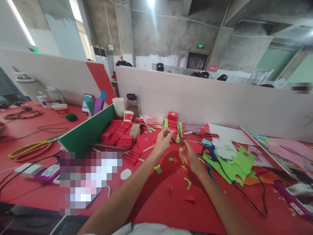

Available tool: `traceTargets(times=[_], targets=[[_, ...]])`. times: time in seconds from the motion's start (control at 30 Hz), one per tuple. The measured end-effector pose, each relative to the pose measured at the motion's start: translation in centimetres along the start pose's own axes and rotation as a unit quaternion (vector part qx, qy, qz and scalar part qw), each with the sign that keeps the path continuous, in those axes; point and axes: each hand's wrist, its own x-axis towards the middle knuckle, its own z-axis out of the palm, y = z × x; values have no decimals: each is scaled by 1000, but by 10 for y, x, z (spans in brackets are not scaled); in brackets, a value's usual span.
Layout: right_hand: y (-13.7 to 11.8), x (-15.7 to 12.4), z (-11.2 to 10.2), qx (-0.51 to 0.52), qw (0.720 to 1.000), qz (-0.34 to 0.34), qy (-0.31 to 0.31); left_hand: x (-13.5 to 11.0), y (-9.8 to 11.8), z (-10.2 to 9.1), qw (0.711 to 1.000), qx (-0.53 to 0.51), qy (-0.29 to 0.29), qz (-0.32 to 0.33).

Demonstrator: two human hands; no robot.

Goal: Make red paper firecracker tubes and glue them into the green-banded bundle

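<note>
My right hand (190, 156) grips a pair of scissors (180, 134) with orange-red handles, the blades pointing up and away from me. To its left, my left hand (164, 137) is closed in a pinch close to the blades; what its fingers hold is too small to make out. Just behind both hands lie a folded red strip with green edging (172, 124) and a small red box with a yellow star (172, 115). Green paper scraps (158, 168) are scattered on the red table (161, 202) below my hands.
Stacked red folded pieces (117, 133) lie left, beside a green divider (90, 127). Cut green paper (234, 163) and a blue-handled tool with a black cord (211, 150) are at right. Paper cups (119, 106) and a dark-lidded bottle (132, 103) stand by the white partition (210, 94).
</note>
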Motion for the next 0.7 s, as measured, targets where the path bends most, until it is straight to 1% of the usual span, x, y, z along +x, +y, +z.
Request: traceTargets(times=[0.1, 0.5, 0.7], targets=[[1, 0, 0, -24, 999, -16, -41, -2, 2, 1, 1000, -9, 3, 2], [-2, -3, 1, -40, 997, -5, -65, -1, 1, 1, 1000, -10, 2, 7], [-3, -3, 2, -33, 997, -5, -75, 1, 1, -1, 1000, -18, 15, -3]])
